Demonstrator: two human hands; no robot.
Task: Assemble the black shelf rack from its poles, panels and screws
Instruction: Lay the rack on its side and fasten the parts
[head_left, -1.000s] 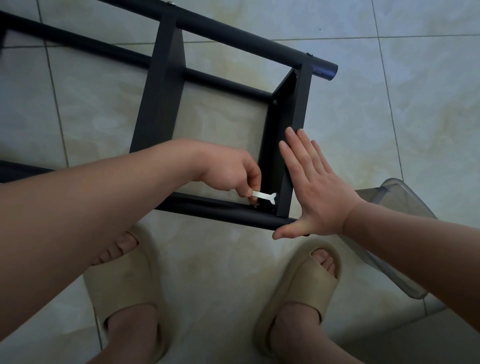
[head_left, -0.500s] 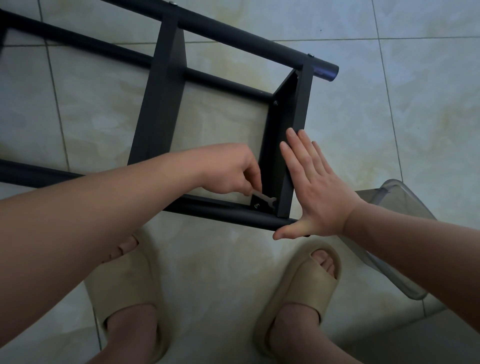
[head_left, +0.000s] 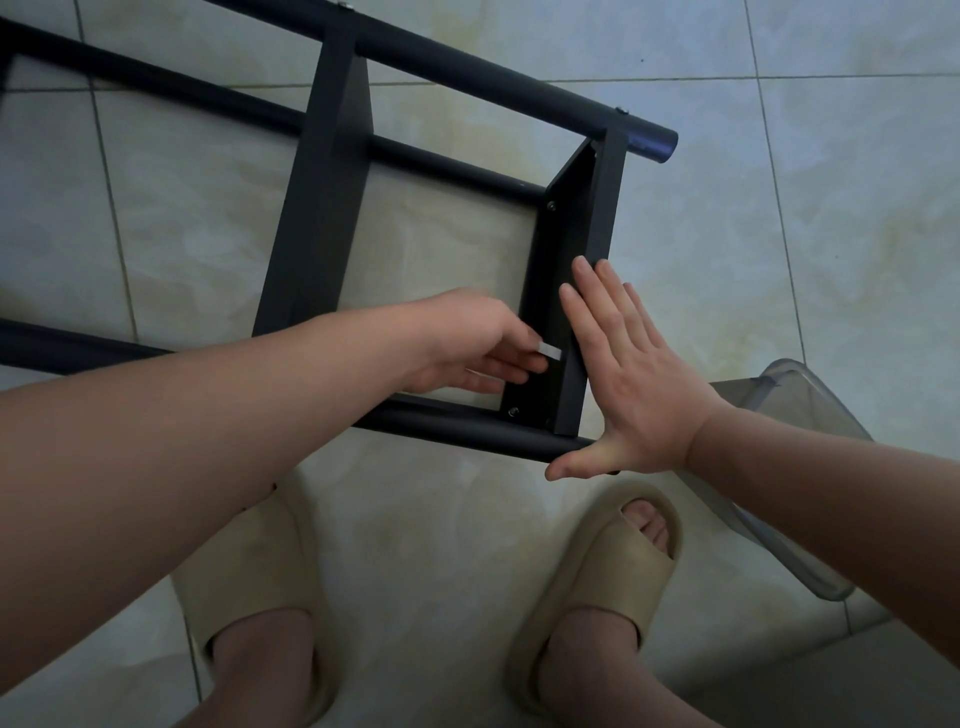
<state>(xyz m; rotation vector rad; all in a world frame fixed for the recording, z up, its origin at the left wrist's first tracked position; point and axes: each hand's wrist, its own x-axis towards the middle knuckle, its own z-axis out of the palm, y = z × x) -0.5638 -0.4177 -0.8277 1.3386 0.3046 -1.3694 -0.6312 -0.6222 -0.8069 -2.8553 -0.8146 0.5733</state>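
Shelf rack (head_left: 322, 208) lies on its side on the tile floor (head_left: 831, 234), spanning 9 to 1 o'clock of the view.

Left hand (head_left: 467, 343): fingers curled, pinching a white flat tool (head_left: 550, 349). The tool is blurred and sits beside the inner face of the end panel (head_left: 566, 270). The corner screw (head_left: 513, 412) is at its 7 o'clock, apart from it.

Right hand (head_left: 639, 374): fingers straight and together, flat against the panel's outer face. The thumb is spread across the end of the near pole (head_left: 457, 423).

2 beige slippers (head_left: 613, 566) at 6 o'clock. Clear container (head_left: 779, 379) at 3 o'clock.
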